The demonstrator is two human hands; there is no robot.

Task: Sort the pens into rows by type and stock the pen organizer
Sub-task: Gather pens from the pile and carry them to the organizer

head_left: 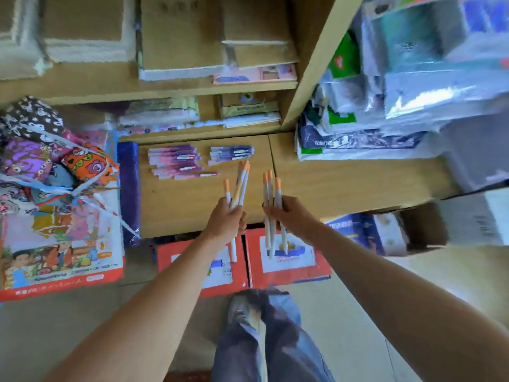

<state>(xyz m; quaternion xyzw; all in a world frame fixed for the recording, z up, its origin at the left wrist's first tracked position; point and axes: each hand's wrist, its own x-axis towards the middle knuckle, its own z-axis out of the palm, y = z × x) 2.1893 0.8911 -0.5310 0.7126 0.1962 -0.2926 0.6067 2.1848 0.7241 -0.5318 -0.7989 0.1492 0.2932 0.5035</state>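
My left hand point(227, 220) grips a bunch of white pens with orange caps point(240, 186), caps pointing away from me. My right hand point(286, 213) grips a second bunch of the same orange-capped pens point(271, 194), held upright over the front edge of the wooden counter point(344, 183). On the counter behind them lie a row of pink and purple pens point(177, 165) and, to its right, a smaller row of blue and purple pens point(231, 153). No pen organizer is recognisable in view.
Bundled pencil cases point(55, 161) and a printed box point(60, 249) sit at the left, beside a purple package point(128, 188). Shelves of notebooks point(179, 59) rise behind. Wrapped stationery stacks point(399, 106) fill the right. Red cartons point(286, 260) stand on the floor below the counter.
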